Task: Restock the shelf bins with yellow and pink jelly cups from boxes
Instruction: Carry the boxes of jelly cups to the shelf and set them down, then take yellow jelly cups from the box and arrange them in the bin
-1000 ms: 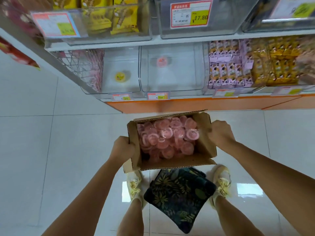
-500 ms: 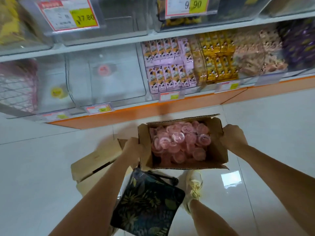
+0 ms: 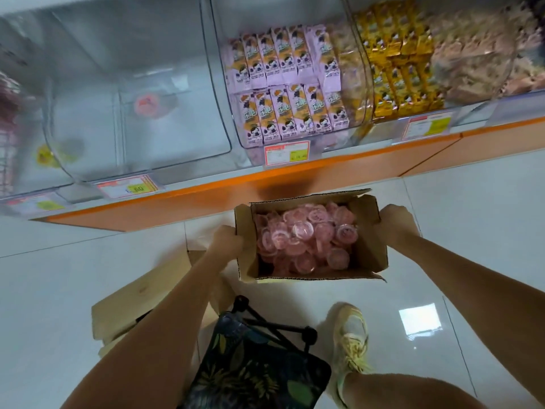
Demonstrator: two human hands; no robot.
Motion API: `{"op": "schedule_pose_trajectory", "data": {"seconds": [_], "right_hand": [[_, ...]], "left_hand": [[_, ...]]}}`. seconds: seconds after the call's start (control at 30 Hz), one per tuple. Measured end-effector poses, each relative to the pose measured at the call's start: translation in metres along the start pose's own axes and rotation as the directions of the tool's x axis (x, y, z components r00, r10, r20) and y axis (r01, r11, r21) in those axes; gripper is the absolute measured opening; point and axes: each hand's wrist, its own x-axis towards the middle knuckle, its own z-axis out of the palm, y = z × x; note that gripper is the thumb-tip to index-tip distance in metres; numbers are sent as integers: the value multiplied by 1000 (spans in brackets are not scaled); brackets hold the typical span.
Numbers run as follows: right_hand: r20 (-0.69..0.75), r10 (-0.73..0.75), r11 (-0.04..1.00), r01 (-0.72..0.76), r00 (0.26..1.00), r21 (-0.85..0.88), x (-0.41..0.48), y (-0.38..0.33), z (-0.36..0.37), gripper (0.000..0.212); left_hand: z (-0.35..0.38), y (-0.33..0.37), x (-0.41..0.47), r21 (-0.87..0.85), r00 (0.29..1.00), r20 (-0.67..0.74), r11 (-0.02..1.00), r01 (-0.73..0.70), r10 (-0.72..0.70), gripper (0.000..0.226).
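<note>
I hold an open cardboard box (image 3: 367, 255) above the floor, in front of the lowest shelf. It is filled with several pink jelly cups (image 3: 303, 234). My left hand (image 3: 225, 240) grips its left wall and my right hand (image 3: 396, 222) grips its right wall. On the shelf, a clear bin (image 3: 153, 84) holds a single pink jelly cup (image 3: 146, 104). The clear bin to its left (image 3: 26, 119) holds a single yellow jelly cup (image 3: 45, 156).
A second cardboard box (image 3: 141, 299) lies on the white tiled floor under my left arm. Bins of pink snack packs (image 3: 283, 84) and gold packs (image 3: 398, 69) fill the shelf's right side. The orange shelf base (image 3: 206, 193) runs across. My shoe (image 3: 351, 338) stands below the held box.
The view has swung right and closer to the shelf. The box of pink cups stays gripped in both hands. The second box on the floor has come into view.
</note>
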Motion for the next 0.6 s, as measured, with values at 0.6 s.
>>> {"op": "schedule_pose_trajectory", "data": {"seconds": [0.6], "right_hand": [[171,-417,724,439,893,-531,-14,-160,1,17]], "left_hand": [[-84,-73,26,-523,944,251,851,-54,214,25]]}}
